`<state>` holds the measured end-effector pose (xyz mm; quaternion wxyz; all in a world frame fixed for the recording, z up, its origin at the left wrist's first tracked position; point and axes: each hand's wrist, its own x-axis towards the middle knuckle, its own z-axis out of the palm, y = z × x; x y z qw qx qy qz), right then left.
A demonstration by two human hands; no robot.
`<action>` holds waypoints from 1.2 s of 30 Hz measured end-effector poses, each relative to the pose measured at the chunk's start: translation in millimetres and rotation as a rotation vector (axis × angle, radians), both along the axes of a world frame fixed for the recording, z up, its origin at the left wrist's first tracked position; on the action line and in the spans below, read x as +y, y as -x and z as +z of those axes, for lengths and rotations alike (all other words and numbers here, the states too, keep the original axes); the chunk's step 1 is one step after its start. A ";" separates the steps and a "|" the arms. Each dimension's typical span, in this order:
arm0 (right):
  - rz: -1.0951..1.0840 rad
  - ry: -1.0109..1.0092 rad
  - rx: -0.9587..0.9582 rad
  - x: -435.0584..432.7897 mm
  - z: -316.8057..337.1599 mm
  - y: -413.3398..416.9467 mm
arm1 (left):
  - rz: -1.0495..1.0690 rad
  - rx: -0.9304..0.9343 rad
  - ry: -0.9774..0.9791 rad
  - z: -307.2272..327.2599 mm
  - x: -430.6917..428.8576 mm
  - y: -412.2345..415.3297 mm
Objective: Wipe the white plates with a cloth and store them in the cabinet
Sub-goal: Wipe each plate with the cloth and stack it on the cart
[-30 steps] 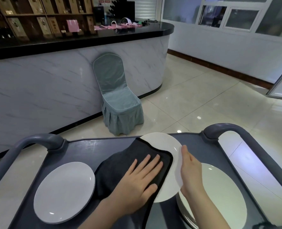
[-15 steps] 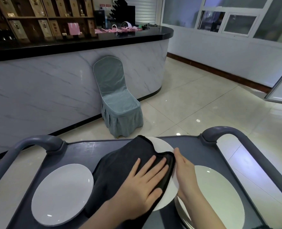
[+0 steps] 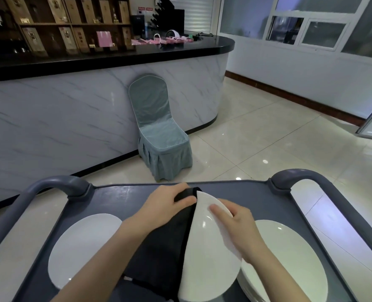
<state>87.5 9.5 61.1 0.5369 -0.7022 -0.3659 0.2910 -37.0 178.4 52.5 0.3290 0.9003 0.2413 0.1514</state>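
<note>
- A marble-fronted counter (image 3: pixel 71 118) and a covered chair (image 3: pixel 159 136) are seen across tiled floor.
- A grey cart (image 3: pixel 257 201) serves as the work surface, with a plate stack (image 3: pixel 289 258) at its right and a single plate (image 3: pixel 80 247) at its left.
- Wiping is judged under way: the held plate (image 3: pixel 207 258) is tilted over the cart's middle.
- The dark cloth (image 3: pixel 165 247) is draped against it.
- The cloth is gripped by the left hand (image 3: pixel 165 205) and the plate's rim is pinched by the right hand (image 3: pixel 239 227); a sweep along the rim is called for next.

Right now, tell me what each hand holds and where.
The left hand grips the dark cloth at its far end; the right hand holds the tilted white plate by its right rim.
</note>
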 end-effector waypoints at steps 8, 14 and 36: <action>-0.208 -0.103 0.106 -9.1 10.4 -17.8 | 0.373 -0.348 0.549 -40.7 -24.6 28.4; -0.020 -0.024 0.037 -13.7 7.7 -10.1 | 0.263 -0.294 0.453 -28.3 -20.0 24.5; 0.231 0.131 -0.171 -3.1 5.0 -10.8 | -0.018 -0.057 0.343 -17.8 -11.5 14.2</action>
